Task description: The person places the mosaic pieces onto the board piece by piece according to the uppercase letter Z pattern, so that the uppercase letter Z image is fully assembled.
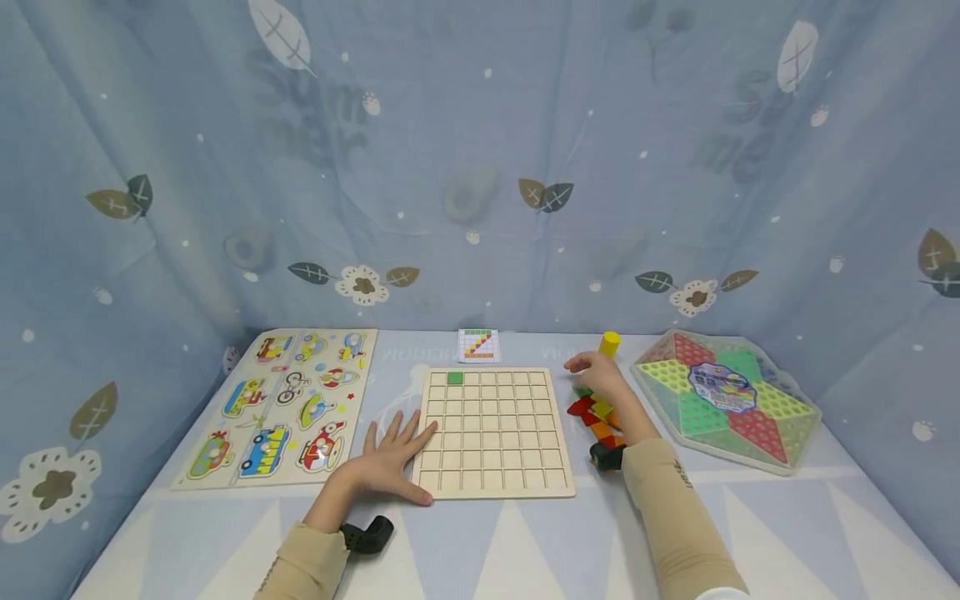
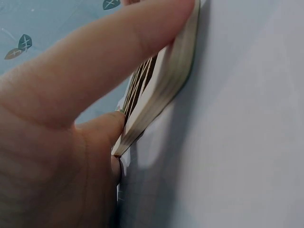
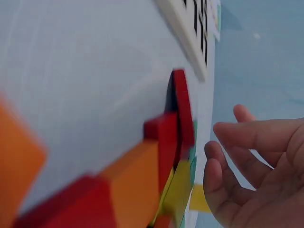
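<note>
A wooden grid board (image 1: 491, 433) lies in front of me, with one green square tile (image 1: 455, 378) in its top row. My left hand (image 1: 390, 458) is spread at the board's left edge; its thumb (image 2: 118, 42) touches the near left corner. Over the far end of a pile of coloured tiles (image 1: 602, 427), right of the board, hovers my right hand (image 1: 600, 375). Its fingers bend loosely, with nothing visible between them. The right wrist view shows red tiles (image 3: 183, 107) and orange tiles (image 3: 135, 183) lying apart from that hand.
Behind the board lies a small pattern card (image 1: 478, 345) with green, red, yellow and orange squares. A yellow cylinder (image 1: 610, 342) stands beyond the right hand. At left is a vehicle puzzle board (image 1: 255, 402); at right, a flat hexagonal game box (image 1: 693, 425). A blue curtain (image 1: 465, 125) hangs behind.
</note>
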`<state>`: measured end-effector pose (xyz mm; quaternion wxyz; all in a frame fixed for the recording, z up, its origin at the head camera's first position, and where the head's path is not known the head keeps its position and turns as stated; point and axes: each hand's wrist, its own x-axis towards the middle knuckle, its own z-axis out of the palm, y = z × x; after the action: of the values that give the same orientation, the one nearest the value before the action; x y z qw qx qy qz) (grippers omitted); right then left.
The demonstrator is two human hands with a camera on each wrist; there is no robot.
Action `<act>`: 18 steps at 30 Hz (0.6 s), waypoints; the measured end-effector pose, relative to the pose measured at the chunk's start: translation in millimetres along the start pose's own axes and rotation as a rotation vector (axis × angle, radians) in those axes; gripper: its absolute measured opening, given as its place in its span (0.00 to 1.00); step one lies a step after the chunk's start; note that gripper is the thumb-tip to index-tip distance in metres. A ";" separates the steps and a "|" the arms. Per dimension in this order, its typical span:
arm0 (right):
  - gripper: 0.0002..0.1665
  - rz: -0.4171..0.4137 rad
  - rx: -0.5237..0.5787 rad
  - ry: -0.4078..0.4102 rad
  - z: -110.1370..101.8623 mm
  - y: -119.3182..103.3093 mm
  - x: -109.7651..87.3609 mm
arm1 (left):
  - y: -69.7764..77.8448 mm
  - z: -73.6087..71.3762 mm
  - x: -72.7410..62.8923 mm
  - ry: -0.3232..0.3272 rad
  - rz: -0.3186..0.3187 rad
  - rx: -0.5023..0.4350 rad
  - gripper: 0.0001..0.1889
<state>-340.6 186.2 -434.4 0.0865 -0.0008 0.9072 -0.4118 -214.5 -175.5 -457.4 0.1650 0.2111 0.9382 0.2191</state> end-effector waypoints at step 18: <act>0.17 0.027 -0.143 -0.022 -6.1 3.8 -3.3 | -0.1 0.2 0.0 0.002 -0.005 0.011 0.58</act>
<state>-338.1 193.5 -432.7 0.1017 0.0005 0.9332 -0.3447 -214.5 -175.5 -457.7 0.1633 0.2094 0.9401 0.2139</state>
